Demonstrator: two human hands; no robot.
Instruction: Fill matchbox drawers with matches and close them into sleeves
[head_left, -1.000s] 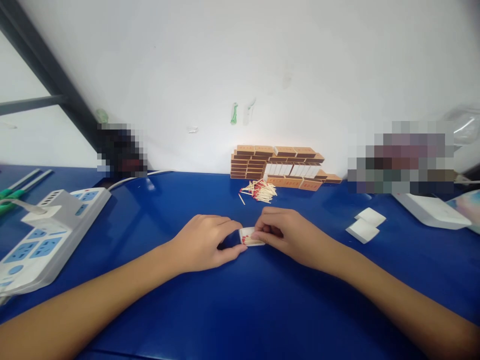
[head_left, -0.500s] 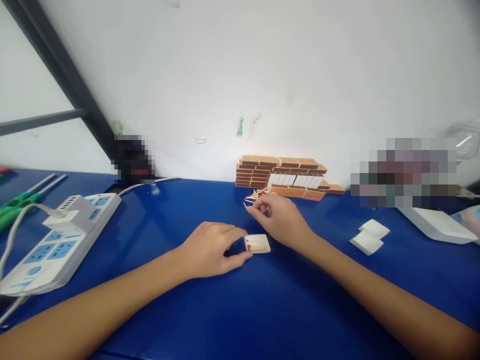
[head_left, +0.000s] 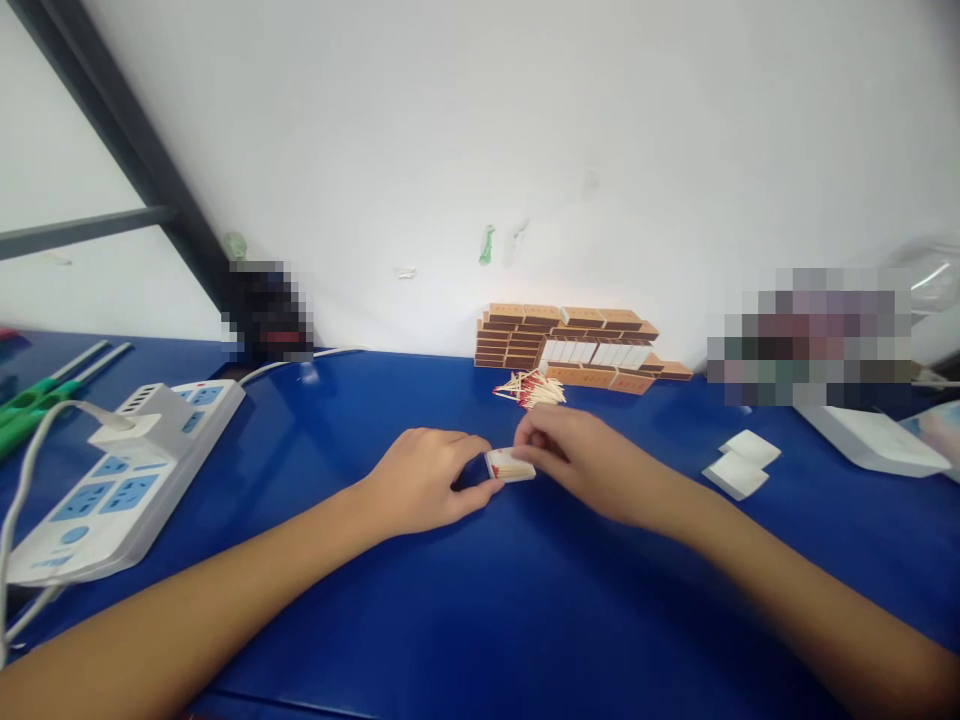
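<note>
A small white tray with several red-tipped matches in it lies on the blue table. My left hand grips the tray's left end between thumb and fingers. At the tray's right end is my right hand, its fingers pinched together over the tray; whatever they hold is too small to make out. Just behind my right hand lies a loose heap of matches. Stacked matchboxes with brown sides stand against the wall beyond the heap, with a row of white trays among them.
Two white trays lie to the right. A power strip with a plugged-in adapter and cable runs along the left, beside green-handled tools. A white device and blurred items are at the far right.
My right hand has moved from the match heap toward me, to the tray's right end, uncovering the heap. The left hand keeps its grip on the tray. The view has shifted slightly.
</note>
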